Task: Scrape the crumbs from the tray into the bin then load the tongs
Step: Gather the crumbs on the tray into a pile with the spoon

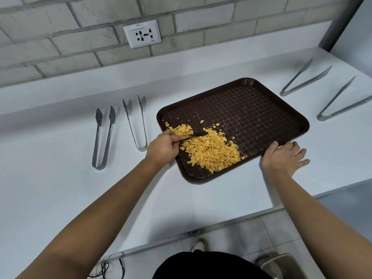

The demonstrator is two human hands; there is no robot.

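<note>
Tray: dark brown rectangular plastic tray (261, 109) is set on the white counter (60, 188).
Crumbs: yellow flaky crumbs (213, 152) are heaped near the tray's front-left edge.
Left hand (163, 146): a thin dark scraper (196, 135) is pinched.
Right hand (283, 158): laid flat, fingers released, against the tray's rim.
Bin: grey metal bin (281, 266) is seen on the floor, lower right.
Risk: crumbs may be pushed over the low rim onto the counter by a hard sweep.

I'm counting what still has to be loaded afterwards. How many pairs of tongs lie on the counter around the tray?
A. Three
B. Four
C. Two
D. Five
B. Two pairs of tongs lie left of the tray, and two more lie to its right, all on the counter, none on the tray.
</note>
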